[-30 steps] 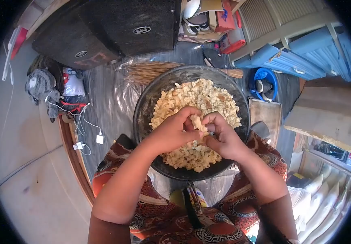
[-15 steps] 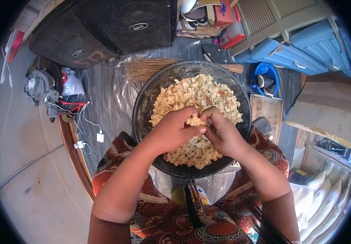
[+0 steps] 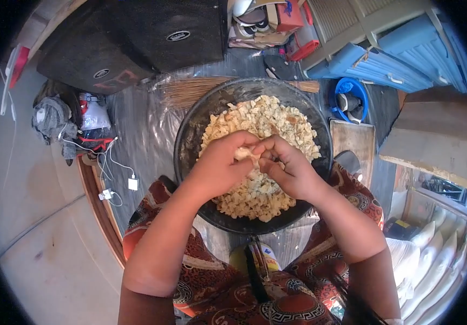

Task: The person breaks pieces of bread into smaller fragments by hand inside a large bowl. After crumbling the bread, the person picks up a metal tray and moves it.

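Both hands [image 3: 255, 165] now closer together | pinching one pale piece [image 3: 242, 154] | over bowl [image 3: 190, 135]

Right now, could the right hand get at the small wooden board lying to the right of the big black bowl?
Probably yes. The right hand sits over the big black bowl of pale food pieces, and the small wooden board lies just beyond the rim on that side, with nothing visible between them. The fingers currently pinch a pale piece.
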The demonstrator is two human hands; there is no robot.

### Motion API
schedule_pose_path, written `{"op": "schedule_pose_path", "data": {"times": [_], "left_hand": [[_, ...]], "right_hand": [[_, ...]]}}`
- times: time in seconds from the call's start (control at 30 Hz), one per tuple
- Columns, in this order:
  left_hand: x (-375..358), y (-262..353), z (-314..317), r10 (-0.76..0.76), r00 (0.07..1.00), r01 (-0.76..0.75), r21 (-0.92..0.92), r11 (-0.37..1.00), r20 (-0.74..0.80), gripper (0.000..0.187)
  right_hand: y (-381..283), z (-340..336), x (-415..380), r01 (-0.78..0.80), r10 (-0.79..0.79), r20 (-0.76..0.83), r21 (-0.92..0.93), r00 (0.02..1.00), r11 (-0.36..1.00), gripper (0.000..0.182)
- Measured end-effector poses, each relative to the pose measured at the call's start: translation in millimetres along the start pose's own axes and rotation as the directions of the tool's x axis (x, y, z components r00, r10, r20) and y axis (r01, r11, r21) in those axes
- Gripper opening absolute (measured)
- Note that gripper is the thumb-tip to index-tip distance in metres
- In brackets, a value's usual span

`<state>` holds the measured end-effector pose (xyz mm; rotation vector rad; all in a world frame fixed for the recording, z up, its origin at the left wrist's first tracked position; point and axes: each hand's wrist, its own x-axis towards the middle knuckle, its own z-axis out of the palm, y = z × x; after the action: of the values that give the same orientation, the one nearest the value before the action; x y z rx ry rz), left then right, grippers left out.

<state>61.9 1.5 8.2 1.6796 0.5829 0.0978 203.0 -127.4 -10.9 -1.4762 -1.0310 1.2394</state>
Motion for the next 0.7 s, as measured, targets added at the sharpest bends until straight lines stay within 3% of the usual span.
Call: {"op": "schedule_pose_path", "data": {"times": [0.07, 0.13, 0.27, 0.3, 0.37, 0.43, 0.47, 0.5, 0.53, 0.57, 0.6, 0.67, 0.7], "left_hand": [[1.0, -8.0, 1.4, -0.038, 0.999, 0.036, -0.072, 0.997, -0.027, 0.029], [2.0, -10.8, 0.3, 0.053, 0.994, -0.059, -0.059, 0.997, -0.099, 0.029], [6.1, -15.0, 7.2, 0.085, 0.989, -0.092, -0.055, 0.994, -0.118, 0.018], [5.1, -11.2, 7.3, 0.084, 0.99, -0.09, -0.055, 0.994, -0.115, 0.018], [1.6, -0.2, 4.6, 0.048, 0.995, -0.034, 0.154, 0.987, -0.086, 0.02], [1.1, 1.0, 4.0, 0.026, 0.996, -0.009, 0.194, 0.981, -0.085, 0.018], [1.1, 1.3, 4.0, 0.004, 0.996, 0.015, 0.229, 0.973, -0.084, 0.017], [2.1, -4.4, 5.8, 0.002, 0.997, 0.017, 0.229, 0.973, -0.083, 0.017], [4.2, -15.2, 9.5, 0.012, 0.994, -0.008, 0.029, 1.0, -0.108, 0.015], [4.9, -22.5, 13.0, 0.01, 0.991, -0.033, -0.176, 0.984, -0.133, 0.013], [3.5, -21.2, 13.7, -0.006, 0.993, -0.017, -0.185, 0.983, -0.12, 0.013], [4.7, -8.8, 7.9, -0.2, 0.98, 0.164, -0.577, 0.8, 0.001, 0.012], [4.1, -4.2, 5.5, -0.253, 0.968, 0.207, -0.578, 0.789, 0.002, 0.013]], "right_hand": [[-5.1, -6.3, -0.7, -0.058, 0.061, 0.051, -0.062, 0.997, 0.996, 0.023], [0.2, -2.0, 1.4, 0.017, -0.016, -0.068, 0.022, 0.998, 1.0, 0.025], [-2.8, 0.9, 1.1, -0.008, 0.023, -0.076, 0.193, 0.997, 0.981, 0.029], [2.0, -2.1, 1.4, -0.012, 0.016, -0.03, 0.129, 0.999, 0.992, 0.031], [5.3, -4.6, 4.1, -0.013, 0.012, 0.016, 0.07, 1.0, 0.997, 0.033], [3.7, -5.9, 7.1, 0.166, -0.173, -0.045, -0.138, 0.984, 0.976, 0.028], [2.9, -4.1, 7.6, 0.166, -0.174, -0.045, -0.137, 0.984, 0.977, 0.028], [2.0, 0.0, 8.4, 0.158, -0.153, -0.063, 0.084, 0.986, 0.984, 0.024], [1.1, 4.2, 8.5, 0.145, -0.127, -0.078, 0.302, 0.989, 0.942, 0.02], [-1.0, 7.9, 9.0, 0.135, -0.116, -0.081, 0.306, 0.99, 0.942, 0.02], [-4.4, 11.9, 9.5, 0.103, -0.07, -0.116, 0.304, 0.991, 0.947, 0.018], [-9.0, 10.5, 11.5, 0.069, -0.021, -0.16, 0.304, 0.987, 0.95, 0.016], [-11.1, 8.0, 12.8, 0.045, -0.016, -0.132, 0.224, 0.991, 0.974, 0.017]]}}
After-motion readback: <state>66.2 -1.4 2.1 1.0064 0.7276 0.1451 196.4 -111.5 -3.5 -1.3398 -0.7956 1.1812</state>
